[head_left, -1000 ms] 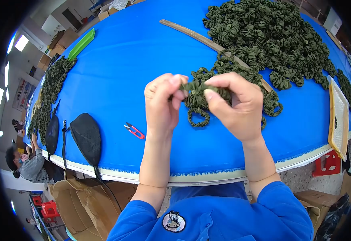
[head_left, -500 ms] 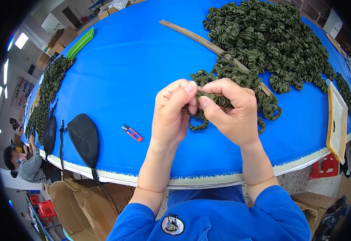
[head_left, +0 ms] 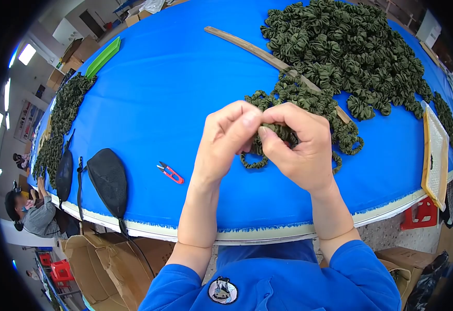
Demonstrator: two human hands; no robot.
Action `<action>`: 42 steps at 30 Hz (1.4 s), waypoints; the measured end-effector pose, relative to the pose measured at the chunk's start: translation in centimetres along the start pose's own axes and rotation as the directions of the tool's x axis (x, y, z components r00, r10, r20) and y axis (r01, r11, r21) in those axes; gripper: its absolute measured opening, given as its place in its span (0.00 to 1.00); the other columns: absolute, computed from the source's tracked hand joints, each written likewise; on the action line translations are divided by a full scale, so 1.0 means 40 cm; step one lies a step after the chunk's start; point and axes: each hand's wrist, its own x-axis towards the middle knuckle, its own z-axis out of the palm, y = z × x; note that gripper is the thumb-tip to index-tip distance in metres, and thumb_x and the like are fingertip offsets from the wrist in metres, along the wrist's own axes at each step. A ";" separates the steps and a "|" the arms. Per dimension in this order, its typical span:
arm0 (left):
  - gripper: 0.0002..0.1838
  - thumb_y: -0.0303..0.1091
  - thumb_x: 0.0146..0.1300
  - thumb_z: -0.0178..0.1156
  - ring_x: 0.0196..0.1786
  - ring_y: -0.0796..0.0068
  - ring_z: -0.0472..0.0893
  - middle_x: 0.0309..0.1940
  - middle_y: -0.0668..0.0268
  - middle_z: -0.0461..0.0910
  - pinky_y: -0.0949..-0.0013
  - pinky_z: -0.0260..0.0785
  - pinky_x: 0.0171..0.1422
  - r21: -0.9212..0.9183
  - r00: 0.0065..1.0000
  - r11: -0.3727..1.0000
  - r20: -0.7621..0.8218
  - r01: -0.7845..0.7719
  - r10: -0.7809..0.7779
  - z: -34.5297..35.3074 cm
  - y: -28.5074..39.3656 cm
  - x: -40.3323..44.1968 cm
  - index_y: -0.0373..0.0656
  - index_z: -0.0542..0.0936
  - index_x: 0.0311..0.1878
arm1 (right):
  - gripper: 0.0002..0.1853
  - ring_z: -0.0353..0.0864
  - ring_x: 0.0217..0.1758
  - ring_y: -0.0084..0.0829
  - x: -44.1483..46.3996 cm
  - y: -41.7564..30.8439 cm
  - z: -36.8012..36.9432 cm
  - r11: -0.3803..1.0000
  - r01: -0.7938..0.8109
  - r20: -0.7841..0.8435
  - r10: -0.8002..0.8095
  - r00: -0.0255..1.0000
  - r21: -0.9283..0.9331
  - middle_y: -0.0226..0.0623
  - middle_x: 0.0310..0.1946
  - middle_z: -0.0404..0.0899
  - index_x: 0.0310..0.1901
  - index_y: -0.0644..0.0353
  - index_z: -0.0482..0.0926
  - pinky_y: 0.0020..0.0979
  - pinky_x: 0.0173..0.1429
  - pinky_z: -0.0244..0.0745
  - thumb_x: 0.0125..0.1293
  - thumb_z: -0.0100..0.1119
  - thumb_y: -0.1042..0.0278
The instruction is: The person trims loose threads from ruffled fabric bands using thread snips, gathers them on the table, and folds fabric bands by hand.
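Note:
My left hand (head_left: 229, 137) and my right hand (head_left: 301, 145) meet at the fingertips above the table, both closed in a pinch. Between them is a dark green gathered scrunchie (head_left: 284, 132), partly hidden by my fingers. The exact spot that my left thumb and finger grip is covered. Just behind my hands lies a small cluster of narrow green scrunchies (head_left: 301, 92). Beyond it rises a large heap of fuller scrunchies (head_left: 348, 52). Red-handled thread snips (head_left: 171, 173) lie on the blue tabletop (head_left: 148, 119), left of my left hand.
A wooden strip (head_left: 247, 47) runs diagonally behind my hands. Black mesh pouches (head_left: 107, 181), a green tray (head_left: 103, 58) and another scrunchie pile (head_left: 65, 114) are at left, near a seated person (head_left: 37, 215). A yellow-edged padded panel (head_left: 435, 158) stands at right; cardboard boxes (head_left: 115, 264) sit below.
My left fingertips have moved slightly right, closing against my right fingertips. The scrunchie is now more hidden and sits lower behind my right thumb and finger.

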 end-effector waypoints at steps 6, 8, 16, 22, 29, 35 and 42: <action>0.10 0.28 0.64 0.50 0.18 0.85 0.63 0.12 0.74 0.64 0.84 0.57 0.25 0.011 0.994 1.000 0.107 -0.014 0.013 -0.043 -0.018 -0.001 0.43 0.73 0.25 | 0.08 0.64 0.21 0.17 0.002 -0.011 0.002 0.991 -0.114 0.063 0.109 0.992 0.069 0.28 0.21 0.75 0.31 0.64 0.79 0.17 0.25 0.58 0.49 0.57 0.84; 0.09 0.28 0.65 0.51 0.19 0.85 0.64 0.13 0.73 0.66 0.85 0.56 0.25 -0.293 0.992 0.956 0.122 0.025 0.012 -0.047 -0.014 -0.009 0.42 0.74 0.27 | 0.08 0.66 0.23 0.18 0.002 0.001 -0.021 0.974 -0.179 0.118 0.163 0.979 0.139 0.29 0.22 0.76 0.32 0.64 0.79 0.17 0.27 0.60 0.50 0.57 0.85; 0.06 0.29 0.65 0.53 0.21 0.84 0.68 0.17 0.69 0.72 0.84 0.58 0.26 -0.746 0.975 0.663 0.188 0.063 0.118 -0.067 -0.028 0.008 0.40 0.75 0.32 | 0.10 0.72 0.29 0.20 0.000 0.009 -0.024 0.944 -0.219 0.145 0.187 0.971 0.249 0.34 0.30 0.78 0.37 0.66 0.79 0.16 0.34 0.66 0.52 0.57 0.85; 0.08 0.32 0.65 0.54 0.20 0.83 0.67 0.21 0.66 0.72 0.81 0.60 0.27 -0.159 0.987 0.976 -0.083 -0.147 0.135 -0.042 -0.029 0.021 0.42 0.74 0.30 | 0.13 0.72 0.31 0.20 0.003 0.002 -0.007 0.912 -0.210 0.135 0.172 0.976 0.353 0.35 0.33 0.77 0.41 0.68 0.77 0.18 0.37 0.68 0.53 0.57 0.85; 0.05 0.29 0.62 0.61 0.22 0.81 0.72 0.28 0.63 0.77 0.81 0.66 0.27 -0.224 0.972 0.949 0.026 -0.223 0.234 -0.042 -0.041 0.023 0.39 0.75 0.34 | 0.11 0.70 0.30 0.20 0.010 0.009 -0.018 0.845 -0.250 0.150 0.203 0.968 0.473 0.35 0.34 0.75 0.40 0.67 0.76 0.16 0.37 0.66 0.53 0.58 0.85; 0.06 0.30 0.63 0.61 0.22 0.82 0.72 0.28 0.63 0.77 0.82 0.64 0.25 -0.328 0.978 0.921 -0.070 -0.209 0.197 -0.025 -0.038 0.008 0.40 0.75 0.34 | 0.10 0.67 0.28 0.18 0.005 0.003 -0.016 0.928 -0.293 0.176 0.257 0.950 0.230 0.34 0.33 0.75 0.37 0.65 0.75 0.16 0.34 0.62 0.52 0.57 0.85; 0.07 0.33 0.67 0.57 0.19 0.85 0.66 0.25 0.66 0.75 0.83 0.57 0.25 -0.242 0.964 0.936 -0.138 -0.253 0.225 -0.024 -0.013 -0.008 0.44 0.74 0.32 | 0.08 0.64 0.25 0.17 -0.001 0.022 -0.008 0.959 -0.229 0.200 0.194 0.960 0.170 0.30 0.28 0.75 0.36 0.64 0.75 0.15 0.31 0.60 0.54 0.57 0.84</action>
